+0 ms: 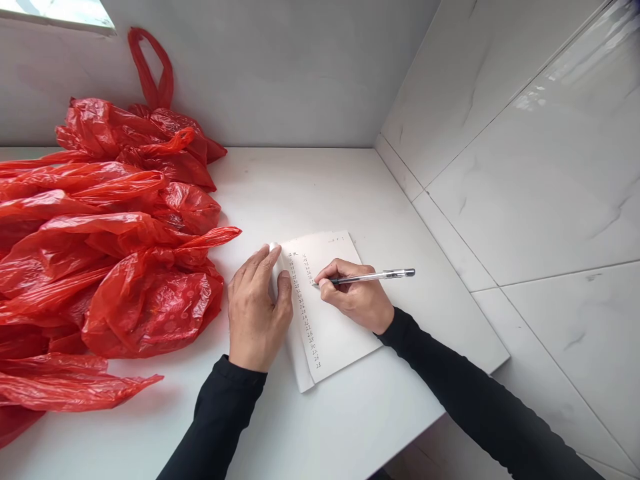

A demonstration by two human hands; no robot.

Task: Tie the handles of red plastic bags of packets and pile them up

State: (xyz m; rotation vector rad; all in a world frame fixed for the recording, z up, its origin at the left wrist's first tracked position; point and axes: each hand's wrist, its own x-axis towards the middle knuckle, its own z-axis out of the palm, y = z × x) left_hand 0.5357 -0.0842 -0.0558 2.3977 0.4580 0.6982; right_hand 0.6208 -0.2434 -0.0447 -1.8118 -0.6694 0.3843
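Observation:
A notebook lies open on the white table, its left pages folded back. Handwritten numbers run down its page in a long column, with a shorter column beside it. My right hand is closed around a clear pen with a black cap end, its tip at the foot of the shorter column. On the notebook's curled left edge rests my left hand, fingers stretched out and thumb apart, touching the paper.
Several red plastic bags, knotted and full, are heaped on the left of the white table. A grey wall stands behind, and marbled tiles rise on the right. The table's front edge runs diagonally under my right arm.

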